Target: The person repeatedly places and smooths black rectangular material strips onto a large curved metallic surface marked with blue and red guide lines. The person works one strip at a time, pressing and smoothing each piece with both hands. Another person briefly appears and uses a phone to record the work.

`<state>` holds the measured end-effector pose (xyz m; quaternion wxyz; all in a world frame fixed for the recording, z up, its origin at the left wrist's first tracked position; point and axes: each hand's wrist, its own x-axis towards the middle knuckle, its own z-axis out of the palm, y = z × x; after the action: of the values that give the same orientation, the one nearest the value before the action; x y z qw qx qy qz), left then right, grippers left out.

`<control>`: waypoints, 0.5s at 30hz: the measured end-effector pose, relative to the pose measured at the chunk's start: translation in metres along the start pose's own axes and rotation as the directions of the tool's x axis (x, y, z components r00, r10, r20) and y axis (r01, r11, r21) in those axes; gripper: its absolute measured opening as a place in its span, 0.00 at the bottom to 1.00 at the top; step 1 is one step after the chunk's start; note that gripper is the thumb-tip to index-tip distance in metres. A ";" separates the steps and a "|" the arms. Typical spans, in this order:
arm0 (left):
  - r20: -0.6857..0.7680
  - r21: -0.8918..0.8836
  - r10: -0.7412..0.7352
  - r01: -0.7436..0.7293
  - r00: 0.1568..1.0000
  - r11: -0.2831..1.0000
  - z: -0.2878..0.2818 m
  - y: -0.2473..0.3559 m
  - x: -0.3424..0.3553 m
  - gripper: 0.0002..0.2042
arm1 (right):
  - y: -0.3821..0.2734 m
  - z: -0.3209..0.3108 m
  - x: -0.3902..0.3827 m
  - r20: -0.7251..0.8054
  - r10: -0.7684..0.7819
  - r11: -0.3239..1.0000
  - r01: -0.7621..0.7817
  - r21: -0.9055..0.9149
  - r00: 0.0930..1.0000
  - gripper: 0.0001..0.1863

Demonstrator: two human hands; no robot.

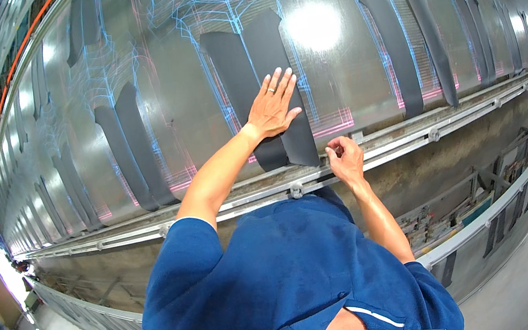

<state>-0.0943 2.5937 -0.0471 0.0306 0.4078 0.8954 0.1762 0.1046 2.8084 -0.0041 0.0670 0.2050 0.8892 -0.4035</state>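
Observation:
My left hand [272, 105] lies flat, fingers a little spread and a ring on one finger, on a pair of dark grey cut fabric pieces [269, 43]. They lie side by side on a shiny metal surface [187, 118], their lower ends reaching the metal rail. To the right of these pieces, just above the rail, my right hand [347, 161] has its fingers curled in toward the thumb. Whether anything small sits between those fingers cannot be made out. Blue and pink printed lines [229, 8] run over the surface around the pieces.
Along the near edge runs a metal rail [405, 142] with bolts. More dark fabric pieces [389, 41] lie in pairs left and right along the surface. A lower metal frame [494, 225] stands behind me at the right. An orange cable [14, 70] follows the far left edge.

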 end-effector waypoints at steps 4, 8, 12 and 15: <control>0.092 -0.001 0.085 -0.085 0.992 0.996 -0.003 0.010 -0.034 0.42 | -0.002 0.012 -0.006 -0.042 -0.350 0.937 0.349 -0.021 0.936 0.10; 0.174 0.000 0.162 -0.165 0.971 0.986 -0.011 0.012 -0.055 0.41 | -0.006 0.028 -0.019 -0.040 -0.384 0.919 0.379 -0.107 0.922 0.10; 0.308 -0.014 0.282 -0.292 0.909 0.956 -0.023 0.009 -0.074 0.40 | 0.004 0.044 -0.022 -0.036 -0.205 0.971 0.198 -0.135 0.978 0.10; 0.324 -0.061 0.345 -0.345 0.881 0.937 -0.023 0.013 -0.103 0.38 | 0.004 0.051 -0.020 0.004 -0.085 0.984 0.085 -0.155 0.996 0.10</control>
<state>-0.0216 2.5184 -0.0301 0.1484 0.5842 0.7905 0.1087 0.1218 2.7664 -0.0347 0.0645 0.1616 0.9259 -0.3352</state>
